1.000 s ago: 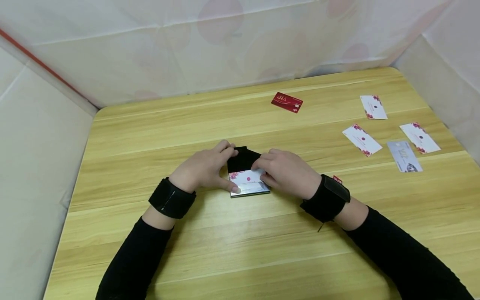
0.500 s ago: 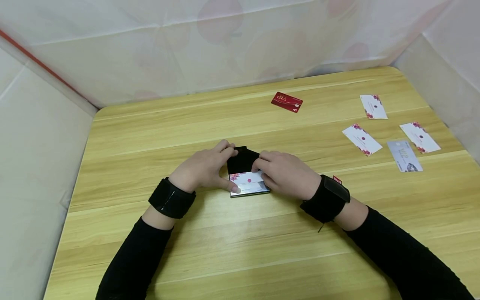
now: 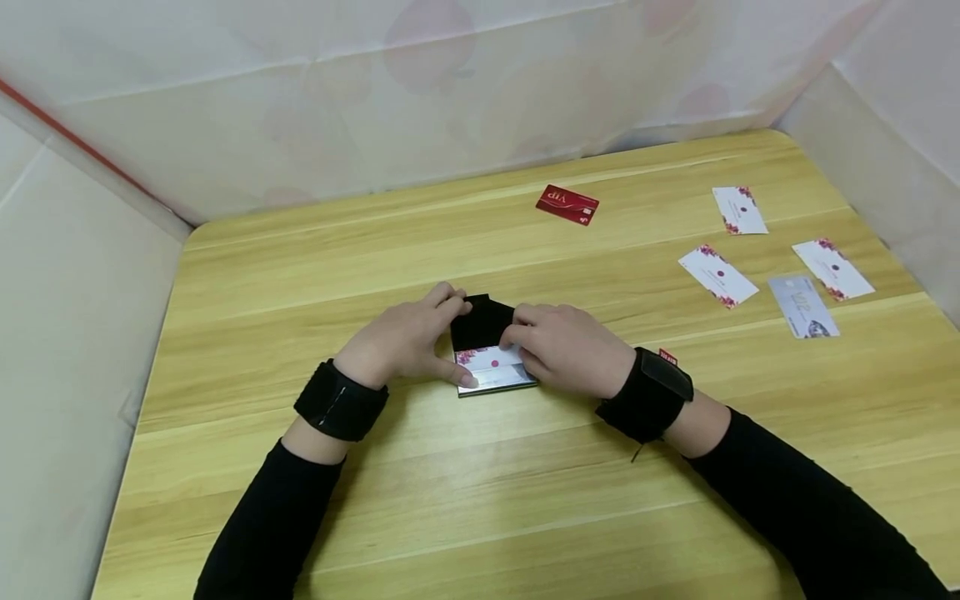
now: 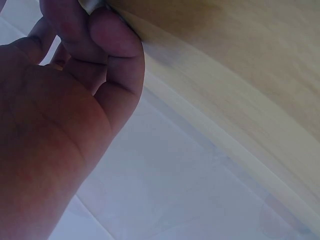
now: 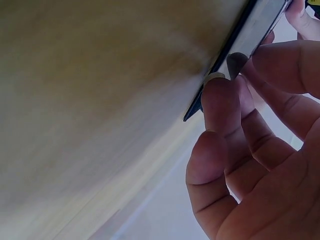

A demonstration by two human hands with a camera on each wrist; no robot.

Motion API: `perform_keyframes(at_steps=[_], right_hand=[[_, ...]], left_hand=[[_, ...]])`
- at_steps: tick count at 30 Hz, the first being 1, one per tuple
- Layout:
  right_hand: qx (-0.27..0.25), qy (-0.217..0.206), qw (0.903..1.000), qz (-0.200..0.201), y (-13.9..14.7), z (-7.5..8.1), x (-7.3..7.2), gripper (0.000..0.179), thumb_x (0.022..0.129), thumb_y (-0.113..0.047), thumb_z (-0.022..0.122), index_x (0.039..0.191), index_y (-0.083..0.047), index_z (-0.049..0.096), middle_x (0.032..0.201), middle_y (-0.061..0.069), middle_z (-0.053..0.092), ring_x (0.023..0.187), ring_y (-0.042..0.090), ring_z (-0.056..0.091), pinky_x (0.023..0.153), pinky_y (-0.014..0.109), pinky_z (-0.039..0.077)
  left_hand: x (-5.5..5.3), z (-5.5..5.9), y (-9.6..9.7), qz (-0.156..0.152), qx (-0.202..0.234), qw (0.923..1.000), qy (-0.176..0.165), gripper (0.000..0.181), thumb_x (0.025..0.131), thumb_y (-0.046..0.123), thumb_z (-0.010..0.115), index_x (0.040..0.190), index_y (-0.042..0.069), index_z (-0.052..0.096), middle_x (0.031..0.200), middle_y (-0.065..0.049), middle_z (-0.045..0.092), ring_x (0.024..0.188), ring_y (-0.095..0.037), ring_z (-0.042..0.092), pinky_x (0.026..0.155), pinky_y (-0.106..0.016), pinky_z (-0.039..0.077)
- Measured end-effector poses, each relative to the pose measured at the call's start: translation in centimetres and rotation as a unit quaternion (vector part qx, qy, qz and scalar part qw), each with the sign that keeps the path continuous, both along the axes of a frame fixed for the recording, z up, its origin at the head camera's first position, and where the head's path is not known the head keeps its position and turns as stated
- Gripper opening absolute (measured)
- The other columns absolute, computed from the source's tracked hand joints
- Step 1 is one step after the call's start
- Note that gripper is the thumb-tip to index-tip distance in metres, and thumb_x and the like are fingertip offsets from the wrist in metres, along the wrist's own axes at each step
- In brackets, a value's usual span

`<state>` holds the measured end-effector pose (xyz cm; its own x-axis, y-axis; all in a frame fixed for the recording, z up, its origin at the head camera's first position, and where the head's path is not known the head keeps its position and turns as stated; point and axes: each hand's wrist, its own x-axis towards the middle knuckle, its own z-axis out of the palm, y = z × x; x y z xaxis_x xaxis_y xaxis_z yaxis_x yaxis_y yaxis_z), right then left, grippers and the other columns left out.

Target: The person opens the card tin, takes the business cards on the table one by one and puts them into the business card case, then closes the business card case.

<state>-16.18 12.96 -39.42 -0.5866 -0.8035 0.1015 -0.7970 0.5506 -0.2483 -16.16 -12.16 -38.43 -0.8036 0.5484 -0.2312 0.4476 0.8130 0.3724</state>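
A black card holder (image 3: 482, 323) lies unfolded on the wooden table, its dark flap pointing away from me. In its near half sits a white business card (image 3: 487, 358) with pink flowers, its lower part behind a clear, shiny pocket front. My left hand (image 3: 405, 343) grips the holder's left side, thumb on the pocket and fingers at the flap. My right hand (image 3: 570, 350) pinches the card's right end between thumb and curled fingers. In the right wrist view, those fingers (image 5: 222, 105) meet the holder's edge (image 5: 252, 32). The left wrist view leaves the holder mostly out of sight.
A red VIP card (image 3: 567, 205) lies near the table's far edge. To the right are a silver VIP card (image 3: 804, 307) and flowered white cards, one farthest back (image 3: 739, 210), one nearer (image 3: 718, 276) and one rightmost (image 3: 833, 268). A pale curtain (image 3: 300, 125) hangs behind.
The business card has slid slightly towards me, deeper into the holder's pocket, with my right hand following. My left hand keeps its grip. The head view has shifted a little.
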Motion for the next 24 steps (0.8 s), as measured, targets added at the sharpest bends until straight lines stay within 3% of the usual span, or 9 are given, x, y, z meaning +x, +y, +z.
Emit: perform_keyframes(at_steps=[11,17,22,24], right_hand=[[-0.022,0.004,0.9996,-0.016,0.9,1.0,-0.9,0.018,0.092,-0.011,0.063,0.106,-0.015,0.073,0.098,0.000,0.065,0.078,0.015,0.059,0.069,0.035,0.052],[0.030,-0.001,0.9916,-0.126,3.8,1.9,-3.0,0.023,0.093,-0.020,0.066,0.114,-0.013,0.070,0.103,0.005,0.067,0.070,0.017,0.057,0.062,0.036,0.050],[0.089,-0.034,0.9690,-0.228,6.8,3.1,-4.9,0.037,0.098,-0.030,0.058,0.128,-0.009,0.063,0.113,0.016,0.068,0.083,0.028,0.064,0.063,0.044,0.052],[0.102,-0.057,0.9563,-0.268,8.5,3.5,-5.6,0.043,0.100,-0.035,0.054,0.133,-0.009,0.059,0.103,0.018,0.069,0.081,0.030,0.062,0.059,0.045,0.050]], left_hand=[[-0.2,0.3,-0.2,0.003,-0.002,1.0000,-0.007,0.103,0.069,0.066,0.080,0.150,0.012,0.044,0.145,0.002,0.037,0.091,-0.019,0.060,0.089,-0.035,0.052],[-0.1,0.1,-0.5,0.003,-0.009,0.9999,-0.010,0.105,0.070,0.066,0.080,0.150,0.012,0.042,0.148,0.001,0.037,0.094,-0.018,0.061,0.092,-0.037,0.051],[0.2,0.0,-0.8,0.011,-0.013,0.9998,-0.012,0.103,0.069,0.066,0.080,0.150,0.013,0.042,0.146,0.002,0.038,0.090,-0.017,0.061,0.091,-0.036,0.051],[0.2,0.0,-0.8,0.011,-0.012,0.9998,-0.013,0.103,0.070,0.066,0.080,0.150,0.013,0.043,0.146,0.003,0.038,0.089,-0.017,0.061,0.091,-0.035,0.051]])
